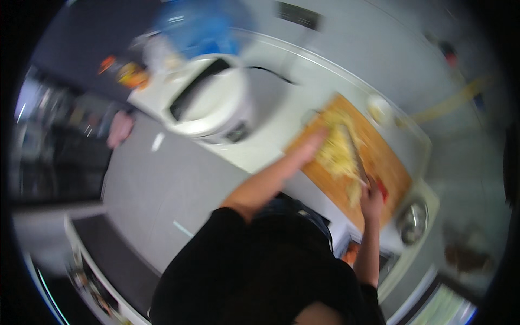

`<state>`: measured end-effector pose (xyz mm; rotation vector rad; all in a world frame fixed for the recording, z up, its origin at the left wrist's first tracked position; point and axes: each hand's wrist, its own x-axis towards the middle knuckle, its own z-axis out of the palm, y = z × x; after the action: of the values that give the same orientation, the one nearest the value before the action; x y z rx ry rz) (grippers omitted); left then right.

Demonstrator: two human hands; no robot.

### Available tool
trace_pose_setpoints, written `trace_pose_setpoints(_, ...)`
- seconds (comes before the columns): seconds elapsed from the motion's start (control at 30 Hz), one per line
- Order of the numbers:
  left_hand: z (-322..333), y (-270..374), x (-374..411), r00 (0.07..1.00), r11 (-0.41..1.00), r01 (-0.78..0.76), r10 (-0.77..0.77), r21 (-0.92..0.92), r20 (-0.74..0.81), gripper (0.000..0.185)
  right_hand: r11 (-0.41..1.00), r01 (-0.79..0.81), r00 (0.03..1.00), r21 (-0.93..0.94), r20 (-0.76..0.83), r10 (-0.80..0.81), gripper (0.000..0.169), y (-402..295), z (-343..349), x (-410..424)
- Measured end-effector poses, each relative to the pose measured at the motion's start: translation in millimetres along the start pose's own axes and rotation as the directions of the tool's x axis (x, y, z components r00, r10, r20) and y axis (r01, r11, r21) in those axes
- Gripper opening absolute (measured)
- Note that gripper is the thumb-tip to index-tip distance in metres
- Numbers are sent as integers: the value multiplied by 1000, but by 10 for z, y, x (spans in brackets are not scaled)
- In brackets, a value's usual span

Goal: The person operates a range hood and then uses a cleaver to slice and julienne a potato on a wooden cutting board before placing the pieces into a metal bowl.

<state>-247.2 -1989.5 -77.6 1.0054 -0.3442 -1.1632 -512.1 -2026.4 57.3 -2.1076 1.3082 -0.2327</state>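
Note:
A wooden cutting board (pixel 392 174) lies on the white counter (pixel 268 148), with a heap of pale yellow shreds (pixel 335 152) spread over it. The kind of food cannot be told through the blur. My right hand (pixel 371 199) grips the handle end of a kitchen knife (pixel 354 152), whose blade lies along the right side of the heap. A small red thing (pixel 382 191) shows beside that hand; whether it belongs to the knife is unclear. At the heap's left side is my left hand (pixel 315 145), its fingers too blurred to make out.
A white lidded appliance (pixel 215 97) with a black cord stands on the counter, left of the board. Behind it are a large blue container (pixel 199 26) and an orange-capped bottle (pixel 132 75). A white cup-like container (pixel 379 109) and a shiny metal bowl (pixel 413 222) flank the board's right side.

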Motion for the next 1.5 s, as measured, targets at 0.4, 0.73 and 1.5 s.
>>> trace_pose_setpoints(0.4, 847, 704, -852, 553, -187, -830, -156, 525, 818, 67, 874, 199, 952, -444, -123, -280, 56, 113, -225, -398)
trace_pose_setpoints(0.73, 684, 235, -282, 848, -188, -528, -179, 828, 499, 68, 920, 43, 990, -390, -106, -91, 55, 417, -362, -712)
trace_pose_setpoints(1.5, 435, 100, -13, 989, -90, -150, -20, 985, 149, 40, 770, -470, 745, 432, -274, 609, 34, 1541, -694, -932)
